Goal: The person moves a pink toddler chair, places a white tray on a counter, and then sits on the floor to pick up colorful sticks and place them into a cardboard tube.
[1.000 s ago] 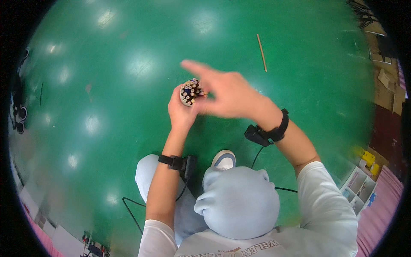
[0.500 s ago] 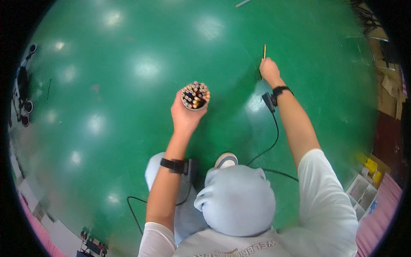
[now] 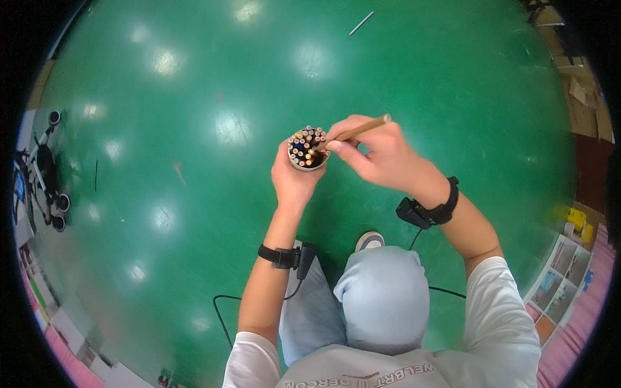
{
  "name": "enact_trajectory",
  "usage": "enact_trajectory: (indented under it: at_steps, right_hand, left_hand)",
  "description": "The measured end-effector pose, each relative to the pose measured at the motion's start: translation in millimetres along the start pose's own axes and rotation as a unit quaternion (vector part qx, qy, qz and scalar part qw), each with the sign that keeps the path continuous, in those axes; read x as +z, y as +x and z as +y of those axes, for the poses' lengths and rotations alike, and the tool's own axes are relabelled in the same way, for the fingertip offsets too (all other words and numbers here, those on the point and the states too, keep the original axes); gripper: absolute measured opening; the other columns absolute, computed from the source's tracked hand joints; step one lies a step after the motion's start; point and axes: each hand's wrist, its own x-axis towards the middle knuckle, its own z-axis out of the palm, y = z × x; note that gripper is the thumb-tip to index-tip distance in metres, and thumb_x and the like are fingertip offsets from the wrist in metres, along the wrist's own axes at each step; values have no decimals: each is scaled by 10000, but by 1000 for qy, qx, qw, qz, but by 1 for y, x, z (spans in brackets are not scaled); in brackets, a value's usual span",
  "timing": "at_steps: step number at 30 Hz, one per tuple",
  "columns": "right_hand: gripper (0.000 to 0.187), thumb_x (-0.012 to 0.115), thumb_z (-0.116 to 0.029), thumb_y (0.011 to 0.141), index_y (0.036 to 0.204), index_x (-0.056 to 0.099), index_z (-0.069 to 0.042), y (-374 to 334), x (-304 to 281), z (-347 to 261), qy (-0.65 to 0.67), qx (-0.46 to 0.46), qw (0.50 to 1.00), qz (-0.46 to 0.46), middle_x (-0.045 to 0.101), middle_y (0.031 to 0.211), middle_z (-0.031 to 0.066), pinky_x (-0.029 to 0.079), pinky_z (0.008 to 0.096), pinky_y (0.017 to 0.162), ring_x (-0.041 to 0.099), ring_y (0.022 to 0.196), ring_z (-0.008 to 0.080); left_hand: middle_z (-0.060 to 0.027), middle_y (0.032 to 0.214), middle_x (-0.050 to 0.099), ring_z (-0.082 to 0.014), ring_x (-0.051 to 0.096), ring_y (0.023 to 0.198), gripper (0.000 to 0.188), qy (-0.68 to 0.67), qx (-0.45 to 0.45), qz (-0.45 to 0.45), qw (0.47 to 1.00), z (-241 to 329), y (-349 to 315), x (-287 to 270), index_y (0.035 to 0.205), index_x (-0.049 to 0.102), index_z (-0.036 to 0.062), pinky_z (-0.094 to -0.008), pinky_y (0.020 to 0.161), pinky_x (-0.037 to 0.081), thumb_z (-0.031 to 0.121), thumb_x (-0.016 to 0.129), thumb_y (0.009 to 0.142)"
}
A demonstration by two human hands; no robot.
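Note:
My left hand (image 3: 294, 174) is closed around a round pencil holder (image 3: 306, 167), held up above the green floor. Several pencils (image 3: 301, 145) stand in it, their ends pointing up toward me. From the right, my right hand (image 3: 381, 149) pinches a brown pencil (image 3: 362, 129) between thumb and fingers. That pencil is tilted, its lower end at the holder's opening among the other pencils. Whether its tip is inside the holder I cannot tell.
A thin pale stick (image 3: 361, 24) lies on the floor ahead, and a dark one (image 3: 96, 176) lies to the left. A wheeled black frame (image 3: 48, 168) stands at the left edge. A white shelf unit (image 3: 560, 284) is at the right. Cables trail from both wristbands.
My right hand, with the pencil in it, has come back from far right near the floor to the holder. My left hand with the holder has shifted slightly right in the picture.

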Motion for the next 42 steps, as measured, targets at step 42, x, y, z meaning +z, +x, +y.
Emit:
enact_trajectory:
  at_steps: [42]
  right_hand:
    - [274, 570, -305, 890, 996, 627, -58, 11, -212, 286, 40, 636, 765, 94, 598, 717, 48, 537, 384, 506, 569, 523, 181]
  left_hand:
    - [-85, 1010, 675, -154, 643, 884, 557, 101, -52, -36, 993, 98, 133, -6, 1090, 582, -19, -303, 820, 522, 126, 859, 630]
